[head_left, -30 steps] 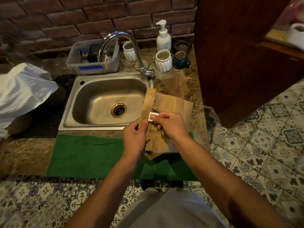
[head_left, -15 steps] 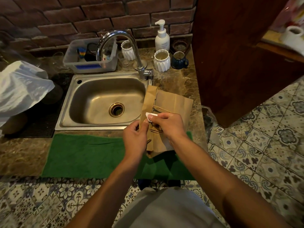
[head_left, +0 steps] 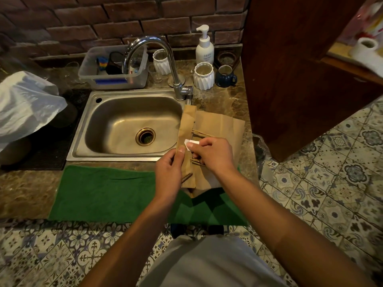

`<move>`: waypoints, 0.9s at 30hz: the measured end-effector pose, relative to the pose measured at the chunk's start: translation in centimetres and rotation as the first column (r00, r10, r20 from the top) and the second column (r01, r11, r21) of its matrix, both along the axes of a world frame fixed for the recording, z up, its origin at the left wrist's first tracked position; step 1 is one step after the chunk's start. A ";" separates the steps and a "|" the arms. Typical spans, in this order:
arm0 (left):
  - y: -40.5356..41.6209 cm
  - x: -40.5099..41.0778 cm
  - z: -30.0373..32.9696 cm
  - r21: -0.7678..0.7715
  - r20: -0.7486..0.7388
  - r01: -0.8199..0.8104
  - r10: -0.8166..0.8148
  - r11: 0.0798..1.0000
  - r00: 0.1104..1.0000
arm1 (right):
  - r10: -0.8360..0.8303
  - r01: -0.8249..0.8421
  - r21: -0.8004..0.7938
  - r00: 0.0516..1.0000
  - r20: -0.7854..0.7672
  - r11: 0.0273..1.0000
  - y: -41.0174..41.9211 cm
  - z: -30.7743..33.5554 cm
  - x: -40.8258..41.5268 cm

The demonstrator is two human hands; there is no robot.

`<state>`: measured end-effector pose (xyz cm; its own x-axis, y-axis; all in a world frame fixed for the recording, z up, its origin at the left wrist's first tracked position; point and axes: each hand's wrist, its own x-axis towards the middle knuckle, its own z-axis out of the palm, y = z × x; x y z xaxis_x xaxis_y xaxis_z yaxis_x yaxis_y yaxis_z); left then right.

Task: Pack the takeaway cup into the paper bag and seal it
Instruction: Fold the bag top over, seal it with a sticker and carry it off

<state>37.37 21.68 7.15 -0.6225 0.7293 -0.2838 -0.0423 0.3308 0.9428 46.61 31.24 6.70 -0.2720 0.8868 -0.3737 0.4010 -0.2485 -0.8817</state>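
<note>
Bag (head_left: 217, 129): folded flat on worktop (head_left: 221, 100), at sink's (head_left: 132, 125) 3 o'clock.
Right hand (head_left: 213, 155): fingers pinch white sticker (head_left: 191, 143).
Left hand (head_left: 169, 172): thumb and fingers pinch bag's folded edge.

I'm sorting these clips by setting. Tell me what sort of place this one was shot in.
Most likely a small kitchen or café wash-up corner. A steel sink with a curved tap is set into a stone counter against a brick wall; a soap bottle and mugs stand behind it.
</note>
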 end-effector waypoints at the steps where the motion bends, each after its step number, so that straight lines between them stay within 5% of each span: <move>1: 0.1 0.0 0.2 0.013 0.027 0.004 -0.004 1.000 1.000 | 0.005 -0.006 0.030 1.000 0.019 1.000 0.0 0.2 -0.1; 7: 1.1 -1.1 1.5 -0.066 0.151 0.033 -0.023 0.997 0.988 | 0.081 -0.099 0.139 0.988 0.133 0.985 -1.1 0.3 -0.4; 22: 0.7 -2.0 -0.4 -0.021 0.009 0.168 -0.168 0.985 0.986 | 0.163 -0.312 0.208 0.835 0.526 0.927 0.1 2.2 -0.2; 27: 0.6 -1.8 -0.7 0.017 -0.052 0.101 -0.100 0.995 0.994 | 0.221 -0.345 0.191 0.852 0.475 0.919 -0.2 1.9 -0.4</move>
